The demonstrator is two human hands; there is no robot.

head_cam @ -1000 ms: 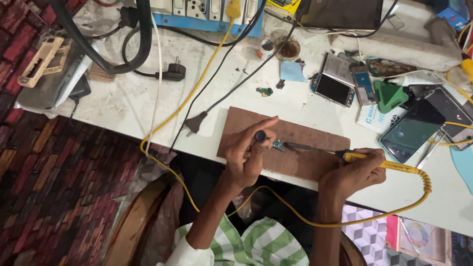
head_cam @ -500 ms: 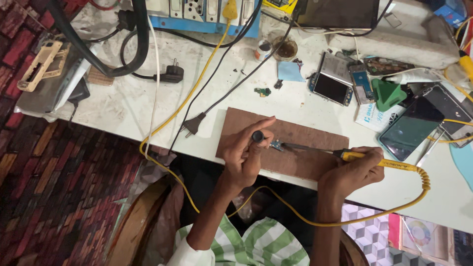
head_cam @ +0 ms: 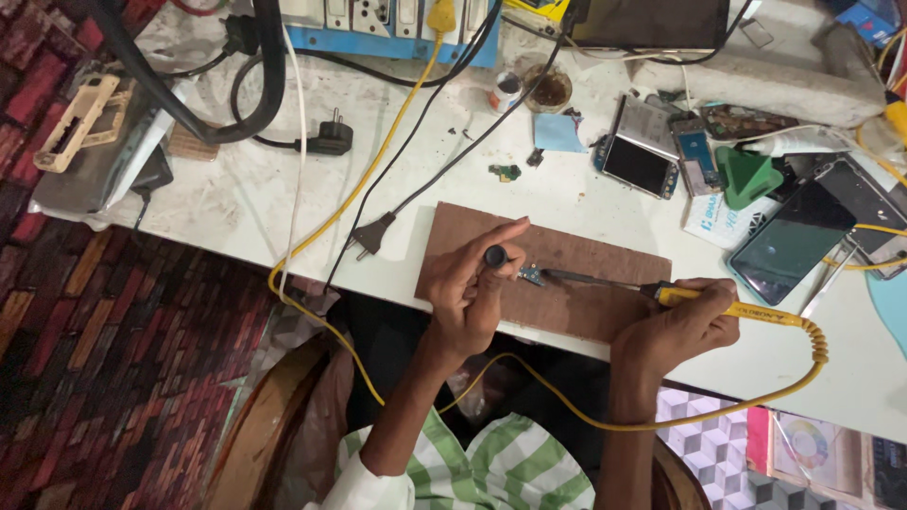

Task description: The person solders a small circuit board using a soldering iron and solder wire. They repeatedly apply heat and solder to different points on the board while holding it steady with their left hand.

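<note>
Over the brown board (head_cam: pixel 567 283), the left hand (head_cam: pixel 470 288) pinches a black-tipped tool (head_cam: pixel 495 256) while the right hand (head_cam: pixel 675 326) grips a yellow soldering iron (head_cam: pixel 652 291).

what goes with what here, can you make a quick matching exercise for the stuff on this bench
Things:
1. soldering iron
2. small circuit board
3. black plug
4. green stand

Places:
A. lying loose left of the brown board
B. among the phones at the right
C. in the right hand
D. at the left hand fingertips

Pairs: 1-C, 2-D, 3-A, 4-B
</note>
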